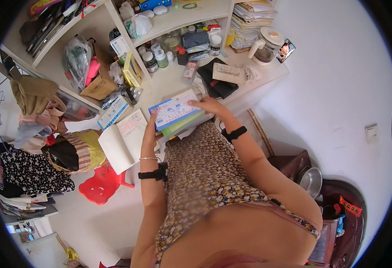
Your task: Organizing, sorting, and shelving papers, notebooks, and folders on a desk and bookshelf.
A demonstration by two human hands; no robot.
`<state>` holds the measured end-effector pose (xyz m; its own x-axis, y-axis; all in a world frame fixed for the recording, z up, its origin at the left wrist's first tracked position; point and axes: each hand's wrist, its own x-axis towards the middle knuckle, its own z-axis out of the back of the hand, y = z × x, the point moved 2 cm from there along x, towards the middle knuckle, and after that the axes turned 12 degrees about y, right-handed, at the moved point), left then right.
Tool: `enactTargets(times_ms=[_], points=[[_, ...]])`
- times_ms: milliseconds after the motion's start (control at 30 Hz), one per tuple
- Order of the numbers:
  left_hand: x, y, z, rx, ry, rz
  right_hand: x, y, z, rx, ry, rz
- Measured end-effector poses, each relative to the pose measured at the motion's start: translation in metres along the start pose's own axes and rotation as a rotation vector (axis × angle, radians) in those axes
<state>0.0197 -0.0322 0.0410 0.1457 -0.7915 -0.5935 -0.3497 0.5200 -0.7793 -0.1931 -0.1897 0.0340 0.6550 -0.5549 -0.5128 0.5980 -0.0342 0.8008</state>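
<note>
In the head view, a blue-and-white receipt pad (177, 109) lies on top of a stack, held between both hands. My left hand (152, 125) grips the stack at its left end, thumb on the pad's edge. At the right end, my right hand (209, 106) has its thumb on the top and its fingers partly hidden. Beneath the pad shows a light green booklet or box (182, 124). Just left of my left hand, an open notebook (125, 140) with handwriting lies on the desk, next to a blue-and-white box (115, 110).
Behind the hands, black notebooks (217, 80), a paper bundle (229, 73) and a plastic case (190, 69) lie on the desk (169, 78). A glass coffee pot (266, 45) stands at the back right. Bottles (161, 58) fill the shelf. A red chair (100, 184) stands left.
</note>
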Motion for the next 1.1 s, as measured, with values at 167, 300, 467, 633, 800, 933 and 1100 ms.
enactTargets(times_ms=[167, 300, 467, 633, 800, 933, 1100], points=[[-0.004, 0.004, -0.007, -0.009, 0.012, -0.014, -0.01, -0.007, -0.001, 0.117, 0.036, 0.062], [0.015, 0.03, -0.009, -0.324, 0.101, -0.324, -0.008, -0.022, -0.005, 0.232, 0.09, 0.13], [-0.014, 0.018, -0.026, -0.296, 0.097, -0.385, -0.03, -0.022, -0.017, 0.188, -0.04, 0.313], [-0.01, 0.007, -0.014, -0.283, 0.076, -0.407, -0.04, 0.003, -0.011, 0.351, 0.07, 0.339], [-0.041, -0.046, -0.009, 0.099, 0.032, -0.835, -0.05, 0.06, 0.012, 0.188, -0.047, 0.698], [-0.027, -0.046, 0.012, 0.421, 0.165, -0.967, -0.04, 0.072, 0.021, -0.115, -0.075, 0.88], [0.009, 0.0, 0.02, 0.366, 0.312, -0.566, 0.027, 0.002, -0.005, -0.302, 0.043, 0.703]])
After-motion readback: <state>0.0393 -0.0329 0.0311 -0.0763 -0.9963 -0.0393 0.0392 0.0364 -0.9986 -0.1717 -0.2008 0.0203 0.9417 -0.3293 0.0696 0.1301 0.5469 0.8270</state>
